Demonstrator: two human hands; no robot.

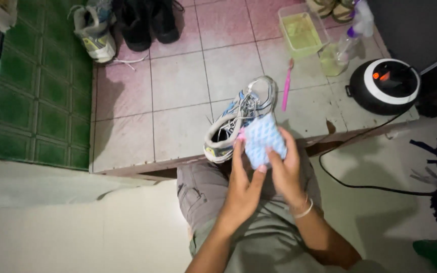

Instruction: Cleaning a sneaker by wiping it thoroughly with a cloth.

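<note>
Both my hands hold a light blue patterned cloth in front of my lap. My left hand grips its lower left side and my right hand, with a bangle at the wrist, grips its right side. Just beyond the cloth, a white and blue sneaker lies on the tiled step, its toe toward me. A pink toothbrush lies on the tiles just right of the sneaker.
On the tiled step stand a clear tub of yellowish liquid, a spray bottle and a round black and white appliance with a black cord. More shoes sit at the back left. Green tiles lie to the left.
</note>
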